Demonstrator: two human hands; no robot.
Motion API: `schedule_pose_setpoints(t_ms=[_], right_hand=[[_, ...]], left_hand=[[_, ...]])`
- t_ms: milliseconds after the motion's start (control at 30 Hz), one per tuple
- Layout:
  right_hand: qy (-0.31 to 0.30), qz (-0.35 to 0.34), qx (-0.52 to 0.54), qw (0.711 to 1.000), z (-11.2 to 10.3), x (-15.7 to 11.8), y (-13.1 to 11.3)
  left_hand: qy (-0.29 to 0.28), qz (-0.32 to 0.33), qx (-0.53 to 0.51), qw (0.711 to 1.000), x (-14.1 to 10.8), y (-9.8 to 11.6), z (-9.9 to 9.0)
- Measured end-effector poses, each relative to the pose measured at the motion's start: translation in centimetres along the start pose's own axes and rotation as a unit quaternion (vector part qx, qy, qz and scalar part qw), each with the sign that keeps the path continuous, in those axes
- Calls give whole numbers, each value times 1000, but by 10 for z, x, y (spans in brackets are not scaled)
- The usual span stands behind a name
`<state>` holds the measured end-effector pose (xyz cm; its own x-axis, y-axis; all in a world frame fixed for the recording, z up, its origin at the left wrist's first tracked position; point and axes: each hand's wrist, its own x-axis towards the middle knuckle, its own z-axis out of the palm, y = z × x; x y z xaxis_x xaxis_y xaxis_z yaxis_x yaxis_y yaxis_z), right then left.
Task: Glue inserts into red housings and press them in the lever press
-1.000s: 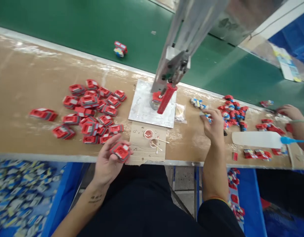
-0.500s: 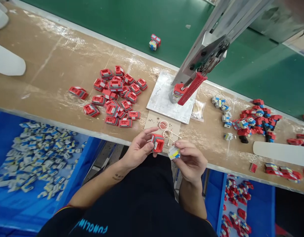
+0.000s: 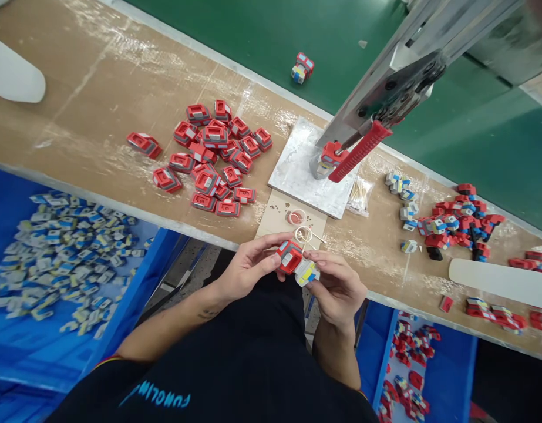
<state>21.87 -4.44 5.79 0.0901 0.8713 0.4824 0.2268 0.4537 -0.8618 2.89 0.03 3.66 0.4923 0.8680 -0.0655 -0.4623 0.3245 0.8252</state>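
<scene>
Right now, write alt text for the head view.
A person's left hand holds a red-and-grey toy part close beside a white, yellow and blue toy piece in the right hand. Ahead, on a brown worktable, hollow red parts lie piled left of a red-handled toggle clamp; blue bins stand below.

We count one left hand point(image 3: 244, 267) and one right hand point(image 3: 341, 289), with one red block point(image 3: 289, 257) and one grey block point(image 3: 305, 274) held. On the worktop point(image 3: 98, 94) we log one clamp point(image 3: 398, 94), one metal plate point(image 3: 292, 164), two small cups point(image 3: 296, 217), one swab bag point(image 3: 359, 197), roughly twenty loose red pieces point(image 3: 215, 136). Blue bins point(image 3: 451, 352): at least two. Grey pieces point(image 3: 77, 252) in the left bin: too many to count.
</scene>
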Motion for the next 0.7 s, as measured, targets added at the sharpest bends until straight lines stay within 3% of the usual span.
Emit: schedule_pose_setpoints(t_ms=[467, 567, 700], right_hand=[[-54, 53, -95, 993, -3, 6, -16], [-56, 46, -111, 991, 2, 7, -17], [-48, 6, -116, 992, 8, 3, -12]], left_hand=[[14, 34, 147, 988, -6, 3, 1], [16, 99, 250, 963, -9, 5, 2], [14, 186, 391, 901, -12, 6, 3]])
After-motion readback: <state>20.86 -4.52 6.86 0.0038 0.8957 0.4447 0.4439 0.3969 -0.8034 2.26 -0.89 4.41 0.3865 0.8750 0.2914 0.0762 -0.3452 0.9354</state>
